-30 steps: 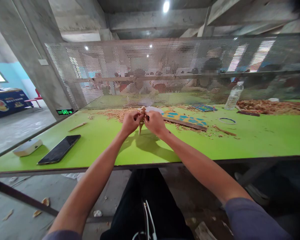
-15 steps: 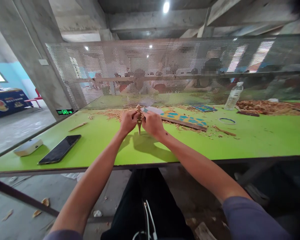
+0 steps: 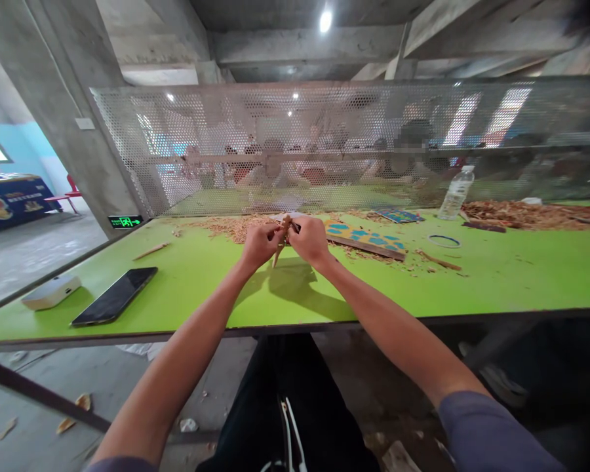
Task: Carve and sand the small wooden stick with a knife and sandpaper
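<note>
The left hand [image 3: 260, 245] pinched a stick [image 3: 278, 251], already pointy below. What the right hand [image 3: 311, 241] held, and work left, weren't clear.

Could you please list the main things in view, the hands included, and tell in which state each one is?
Slim pale wooden piece: held, tilted, narrow end down
Bare left hand: closed on the wooden piece
Bare right hand: fingers curled, at the piece
Black rectangular phone: lying flat, screen dark
Clear plastic bottle: standing upright
Curly brown wood shavings: loose, heaped
Green rectangular exit sign: lit
White ceiling lamp: lit
</note>
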Tool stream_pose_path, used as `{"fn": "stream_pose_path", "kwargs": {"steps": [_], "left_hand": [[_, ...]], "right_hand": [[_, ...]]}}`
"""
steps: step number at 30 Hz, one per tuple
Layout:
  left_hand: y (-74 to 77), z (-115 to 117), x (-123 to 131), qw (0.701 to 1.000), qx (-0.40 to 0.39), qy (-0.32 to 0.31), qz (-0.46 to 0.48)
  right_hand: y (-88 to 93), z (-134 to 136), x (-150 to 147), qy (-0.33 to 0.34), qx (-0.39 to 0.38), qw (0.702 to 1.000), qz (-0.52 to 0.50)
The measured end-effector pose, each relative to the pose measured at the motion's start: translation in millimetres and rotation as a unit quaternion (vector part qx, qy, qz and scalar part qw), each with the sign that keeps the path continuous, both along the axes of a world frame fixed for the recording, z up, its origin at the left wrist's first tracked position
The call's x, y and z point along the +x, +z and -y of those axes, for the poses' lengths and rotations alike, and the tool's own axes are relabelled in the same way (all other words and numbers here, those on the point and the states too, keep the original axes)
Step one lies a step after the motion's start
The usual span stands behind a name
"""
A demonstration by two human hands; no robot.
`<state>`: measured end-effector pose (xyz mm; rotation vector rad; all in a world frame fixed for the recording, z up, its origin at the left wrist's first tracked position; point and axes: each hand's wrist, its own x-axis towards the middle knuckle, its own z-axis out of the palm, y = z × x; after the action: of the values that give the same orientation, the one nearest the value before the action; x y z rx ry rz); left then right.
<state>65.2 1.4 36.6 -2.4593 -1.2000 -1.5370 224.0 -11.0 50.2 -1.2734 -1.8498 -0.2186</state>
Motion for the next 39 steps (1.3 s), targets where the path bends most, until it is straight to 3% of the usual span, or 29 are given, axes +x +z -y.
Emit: {"fn": "stream_pose_path", "kwargs": {"steps": [6,11,17,24,29,32,37,39], "left_hand": [[-2.0,-6,0,0.999,0.031,0.045,0.002],[-4.4,-12,-5,0.999,0.021,0.028,0.017],[-4.8,-7,-1,1.000,0.014,0.003,0.006],[-6.1,-8,2,1.000,0.012,0.008,-0.011],[-4.0,-13,-11,1.000,-0.003,0.027,0.006],[0.7,-12,-19,0.999,-0.025,-0.002,0.035],[10.4,-4,-24,0.974,-0.133,-0.111,0.148],[12.2,-2,-23,0.956,-0.167,-0.155,0.184]], "right_hand": [[0.0,14,-4,0.018,0.020,0.998,0.060],[1.7,22,-9,0.008,0.018,0.998,0.052],[4.1,9,0,-0.023,0.025,0.999,0.009],[2.4,0,11,0.038,0.061,0.997,-0.005],[-1.5,-9,17,-0.007,0.029,0.999,0.017],[-5.6,-10,15,0.008,-0.044,0.995,0.091],[-9.2,-8,5,0.178,-0.091,0.965,0.171],[-9.8,-13,7,0.166,-0.093,0.967,0.171]]}}
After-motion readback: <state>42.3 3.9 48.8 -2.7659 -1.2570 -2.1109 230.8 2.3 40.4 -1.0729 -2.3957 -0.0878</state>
